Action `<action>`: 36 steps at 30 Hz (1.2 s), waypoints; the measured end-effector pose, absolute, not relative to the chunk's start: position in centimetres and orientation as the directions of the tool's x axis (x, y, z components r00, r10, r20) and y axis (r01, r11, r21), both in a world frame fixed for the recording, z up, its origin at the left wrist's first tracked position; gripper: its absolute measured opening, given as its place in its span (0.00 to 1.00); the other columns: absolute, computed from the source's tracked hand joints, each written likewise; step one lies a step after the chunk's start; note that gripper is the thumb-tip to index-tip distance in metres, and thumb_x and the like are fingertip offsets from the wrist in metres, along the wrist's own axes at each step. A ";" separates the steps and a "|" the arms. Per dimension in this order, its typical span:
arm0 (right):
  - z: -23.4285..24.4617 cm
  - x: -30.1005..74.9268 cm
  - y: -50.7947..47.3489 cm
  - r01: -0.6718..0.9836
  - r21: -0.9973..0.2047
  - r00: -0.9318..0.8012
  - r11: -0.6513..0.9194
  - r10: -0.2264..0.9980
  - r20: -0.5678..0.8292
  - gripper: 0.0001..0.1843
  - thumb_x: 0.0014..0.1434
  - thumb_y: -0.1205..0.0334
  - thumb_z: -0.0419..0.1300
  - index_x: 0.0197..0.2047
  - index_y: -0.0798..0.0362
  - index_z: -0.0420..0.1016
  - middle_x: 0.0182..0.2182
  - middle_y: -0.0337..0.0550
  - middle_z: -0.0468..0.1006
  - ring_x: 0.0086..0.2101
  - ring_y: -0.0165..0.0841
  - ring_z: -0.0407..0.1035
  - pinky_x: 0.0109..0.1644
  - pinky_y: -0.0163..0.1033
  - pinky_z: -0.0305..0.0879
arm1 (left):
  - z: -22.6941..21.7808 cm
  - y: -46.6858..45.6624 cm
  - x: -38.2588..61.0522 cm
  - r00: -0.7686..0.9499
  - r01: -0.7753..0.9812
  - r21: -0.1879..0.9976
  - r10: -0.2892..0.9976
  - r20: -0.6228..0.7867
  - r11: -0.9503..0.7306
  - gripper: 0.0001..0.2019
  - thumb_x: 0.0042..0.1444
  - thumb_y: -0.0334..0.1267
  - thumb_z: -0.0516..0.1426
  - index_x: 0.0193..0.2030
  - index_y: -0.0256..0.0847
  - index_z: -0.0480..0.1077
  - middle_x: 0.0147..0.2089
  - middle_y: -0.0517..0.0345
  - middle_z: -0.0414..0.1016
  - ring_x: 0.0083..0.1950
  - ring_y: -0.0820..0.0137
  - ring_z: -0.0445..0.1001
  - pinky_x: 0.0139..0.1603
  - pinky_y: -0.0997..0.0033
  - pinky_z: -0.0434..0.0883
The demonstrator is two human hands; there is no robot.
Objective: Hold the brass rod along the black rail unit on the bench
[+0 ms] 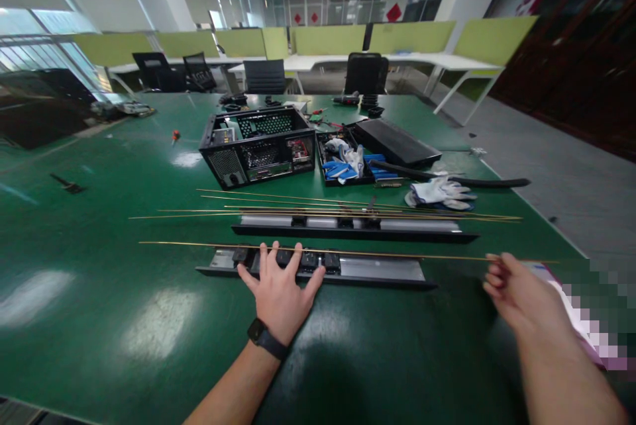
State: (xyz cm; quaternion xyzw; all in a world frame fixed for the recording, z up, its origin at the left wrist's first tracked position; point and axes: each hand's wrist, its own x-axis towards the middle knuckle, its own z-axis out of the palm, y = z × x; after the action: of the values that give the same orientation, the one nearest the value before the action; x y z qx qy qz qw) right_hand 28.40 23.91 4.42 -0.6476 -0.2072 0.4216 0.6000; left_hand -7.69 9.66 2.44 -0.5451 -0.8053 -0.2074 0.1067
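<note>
My left hand (281,286) lies spread over the nearer metal channel (382,269), its fingers among the small black blocks (332,262) set in it. A long thin brass-coloured rod (437,257) runs across the top of this channel and past the left fingertips. Near its right end, my right hand (517,283) pinches the rod between thumb and fingers. Behind lies a second channel (427,226) with black blocks inside. Several more thin rods (183,216) rest along and behind it.
A black computer case (268,147) stands farther back. Beside it sit a black tray (322,173) with gloves, a black panel (397,140), a black strip (497,182) and a white glove (440,192). A small orange-handled tool (175,136) lies on the green table (114,312).
</note>
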 end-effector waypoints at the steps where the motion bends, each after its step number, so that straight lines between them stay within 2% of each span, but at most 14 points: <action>1: 4.6 27.9 23.7 -0.281 -0.933 0.541 -0.224 0.766 -0.346 0.15 0.65 0.71 0.60 0.25 0.57 0.74 0.21 0.38 0.63 0.16 0.22 0.51 0.14 0.28 0.44 | 2.5 9.7 -7.7 -0.382 0.923 0.218 0.834 0.398 0.318 0.27 0.62 0.57 0.62 0.65 0.51 0.76 0.71 0.34 0.69 0.77 0.38 0.58 0.71 0.14 0.42; 3: 5.0 27.2 23.2 -0.339 -0.904 0.508 -0.261 0.758 -0.410 0.15 0.66 0.71 0.60 0.25 0.58 0.75 0.21 0.38 0.64 0.16 0.22 0.52 0.14 0.28 0.43 | 2.5 9.7 -7.7 -0.379 0.924 0.215 0.837 0.396 0.317 0.27 0.62 0.58 0.62 0.65 0.52 0.76 0.71 0.34 0.69 0.77 0.38 0.58 0.70 0.14 0.42; 16: 4.8 26.4 22.7 -0.318 -0.912 0.479 -0.261 0.785 -0.392 0.14 0.65 0.66 0.62 0.27 0.58 0.76 0.23 0.40 0.65 0.18 0.22 0.53 0.16 0.32 0.41 | 2.5 9.6 -7.7 -0.376 0.926 0.201 0.837 0.397 0.320 0.28 0.63 0.58 0.60 0.66 0.50 0.76 0.71 0.32 0.68 0.78 0.38 0.57 0.71 0.15 0.42; 21: 4.5 26.6 22.6 -0.267 -0.927 0.463 -0.263 0.809 -0.363 0.11 0.65 0.63 0.61 0.30 0.57 0.76 0.24 0.40 0.65 0.18 0.23 0.54 0.18 0.35 0.40 | 2.3 9.6 -7.7 -0.372 0.927 0.205 0.837 0.402 0.313 0.27 0.64 0.59 0.60 0.66 0.51 0.75 0.71 0.32 0.68 0.78 0.38 0.56 0.70 0.14 0.42; 26: 3.5 26.9 22.6 -0.195 -0.931 0.414 -0.309 0.834 -0.364 0.12 0.65 0.57 0.61 0.33 0.56 0.77 0.25 0.40 0.68 0.19 0.24 0.55 0.18 0.31 0.42 | 2.1 9.6 -7.7 -0.375 0.926 0.212 0.835 0.402 0.313 0.27 0.63 0.58 0.60 0.66 0.51 0.75 0.71 0.33 0.68 0.78 0.39 0.56 0.70 0.14 0.41; 28: 3.0 27.3 22.6 -0.098 -0.941 0.423 -0.323 0.842 -0.333 0.16 0.64 0.50 0.61 0.34 0.55 0.78 0.25 0.41 0.70 0.19 0.26 0.56 0.19 0.32 0.45 | 2.1 9.6 -7.8 -0.373 0.926 0.214 0.836 0.402 0.310 0.27 0.64 0.58 0.60 0.66 0.51 0.75 0.71 0.33 0.68 0.78 0.39 0.56 0.70 0.14 0.41; 30: 2.9 27.6 22.4 0.119 -0.935 0.495 -0.333 0.837 -0.235 0.22 0.65 0.44 0.60 0.32 0.54 0.79 0.25 0.44 0.72 0.20 0.29 0.59 0.22 0.35 0.50 | 2.2 9.6 -7.8 -0.369 0.928 0.214 0.839 0.399 0.305 0.27 0.64 0.58 0.60 0.66 0.52 0.75 0.71 0.33 0.68 0.78 0.39 0.56 0.70 0.13 0.40; 33: 3.3 26.8 21.2 0.560 -0.769 0.553 -0.307 0.830 0.071 0.27 0.66 0.40 0.57 0.27 0.52 0.78 0.23 0.49 0.75 0.24 0.37 0.65 0.29 0.43 0.57 | 2.3 9.7 -7.8 -0.368 0.928 0.215 0.841 0.396 0.305 0.27 0.64 0.58 0.60 0.66 0.51 0.75 0.71 0.32 0.68 0.78 0.38 0.56 0.70 0.13 0.40; 34: 3.6 26.0 20.5 0.661 -0.709 0.510 -0.245 0.840 0.186 0.28 0.68 0.39 0.55 0.27 0.50 0.78 0.23 0.48 0.75 0.25 0.39 0.66 0.31 0.44 0.58 | 2.3 9.7 -7.7 -0.369 0.927 0.215 0.841 0.396 0.306 0.27 0.64 0.58 0.60 0.66 0.51 0.75 0.71 0.32 0.68 0.78 0.38 0.56 0.70 0.14 0.40; 36: 4.0 23.3 18.8 0.727 -0.685 0.375 -0.043 0.861 0.344 0.27 0.70 0.40 0.55 0.29 0.50 0.79 0.24 0.45 0.76 0.27 0.39 0.69 0.35 0.44 0.60 | 2.4 9.7 -7.7 -0.369 0.927 0.214 0.842 0.393 0.307 0.27 0.64 0.58 0.59 0.66 0.51 0.75 0.71 0.32 0.68 0.78 0.38 0.56 0.70 0.14 0.41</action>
State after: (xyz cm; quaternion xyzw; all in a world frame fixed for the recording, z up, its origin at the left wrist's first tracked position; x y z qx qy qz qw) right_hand 23.34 18.82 4.03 -0.7176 -0.5534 0.0804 0.4152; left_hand -7.72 9.65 2.35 -0.5519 -0.8017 -0.2048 0.1040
